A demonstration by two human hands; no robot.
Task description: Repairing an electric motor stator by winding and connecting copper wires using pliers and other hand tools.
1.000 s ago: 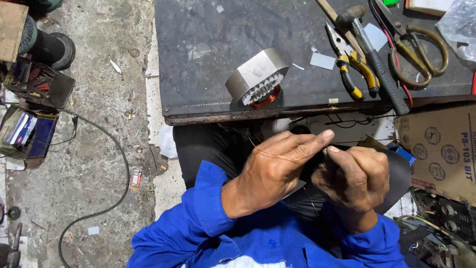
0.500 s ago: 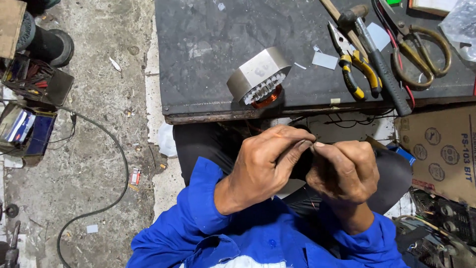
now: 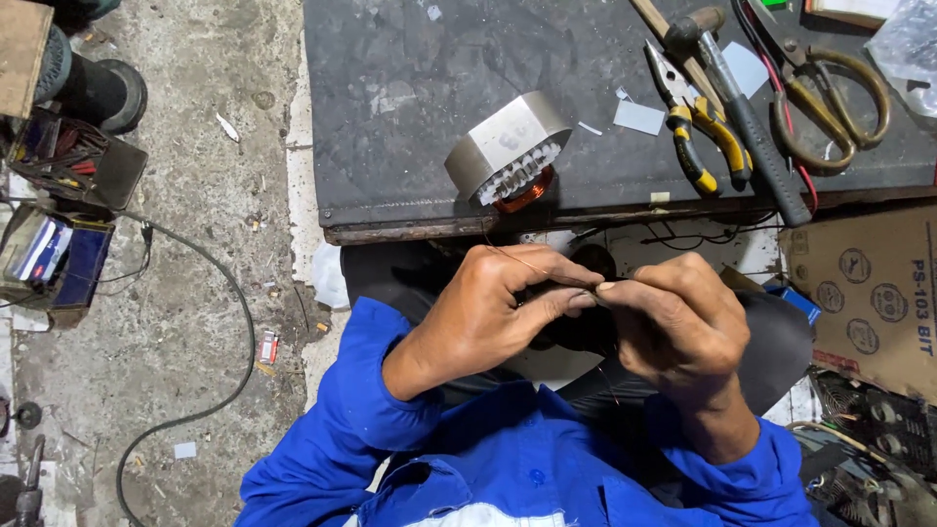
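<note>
Fingertips now pinched together on thin copper wire (image 3: 532, 263), left hand (image 3: 493, 317) and right hand (image 3: 678, 327).

- Left hand (image 3: 488, 312) and right hand (image 3: 673, 322) meet fingertip to fingertip, pinching a thin copper wire (image 3: 532, 262).
- The wire runs up to the metal stator (image 3: 508, 146) on the dark worktable (image 3: 410, 59).
- Yellow-handled pliers (image 3: 698, 132), scissors (image 3: 830, 93) lie beyond.

2 hands (image 3: 586, 317), 1 stator (image 3: 508, 148), 1 pliers (image 3: 695, 119), 1 scissors (image 3: 830, 98)
</note>
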